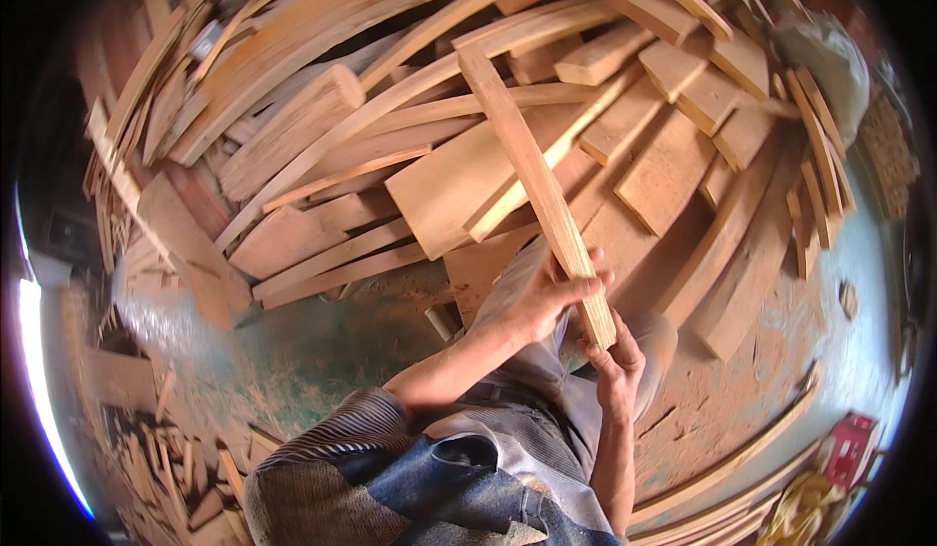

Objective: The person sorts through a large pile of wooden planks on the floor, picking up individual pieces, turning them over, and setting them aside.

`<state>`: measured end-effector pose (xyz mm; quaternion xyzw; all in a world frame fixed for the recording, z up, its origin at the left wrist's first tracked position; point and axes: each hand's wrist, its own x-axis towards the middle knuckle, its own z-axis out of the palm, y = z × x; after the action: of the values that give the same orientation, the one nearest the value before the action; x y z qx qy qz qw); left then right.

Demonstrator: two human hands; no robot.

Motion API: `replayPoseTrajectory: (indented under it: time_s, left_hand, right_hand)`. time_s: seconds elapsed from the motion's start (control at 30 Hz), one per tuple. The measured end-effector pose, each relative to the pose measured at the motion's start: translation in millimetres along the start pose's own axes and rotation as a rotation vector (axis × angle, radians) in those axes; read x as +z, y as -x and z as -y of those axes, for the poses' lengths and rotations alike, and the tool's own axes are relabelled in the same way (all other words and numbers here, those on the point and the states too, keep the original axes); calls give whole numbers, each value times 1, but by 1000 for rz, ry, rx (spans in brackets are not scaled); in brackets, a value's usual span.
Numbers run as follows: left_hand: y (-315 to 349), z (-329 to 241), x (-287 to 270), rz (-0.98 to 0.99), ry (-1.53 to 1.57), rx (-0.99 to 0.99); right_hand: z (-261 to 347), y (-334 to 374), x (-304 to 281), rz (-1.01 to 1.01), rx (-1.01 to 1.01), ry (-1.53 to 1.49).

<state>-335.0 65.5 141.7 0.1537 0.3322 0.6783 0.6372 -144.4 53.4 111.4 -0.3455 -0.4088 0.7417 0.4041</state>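
Note:
A long, narrow wooden strip (527,165) slants up and away from my lap, its near end between my hands. My left hand (556,297) is closed around the strip a little above that end, with the thumb across its face. At the end itself, my right hand (620,356) grips the wood with thumb and fingers. The strip's far end reaches over a heap of loose boards (468,185). Part of each hand's fingers is hidden behind the wood.
Short blocks (669,170) and long planks (283,68) fill the far side. Offcuts (176,478) are piled at lower left. Long strips (742,487), a red box (851,448) and yellow material (805,512) lie at lower right. Sawdust covers the greenish floor (322,351).

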Motion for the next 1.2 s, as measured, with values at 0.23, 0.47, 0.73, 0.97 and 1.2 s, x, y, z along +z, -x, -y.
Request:
replayPoseTrajectory:
  time_s: [0.23, 0.47, 0.73, 0.97, 1.2]
  left_hand:
    - [54, -42, -28, -183, -22, 85]
    - [97, -56, -69, -382, -445, 266]
    - [181, -41, -89, -535, -579, 212]
    - [251, -41, -124, -724, -518, 263]
    - [630, -281, -220, -2354, -864, 336]
  right_hand:
    - [4, -36, 11, 347, 53, 146]
    - [-82, -150, -109, -72, 56, 599]
    - [-152, -221, -198, 212, 335, 763]
    - [-171, -231, -197, 168, 372, 1037]
    - [-203, -268, -259, 204, 378, 970]
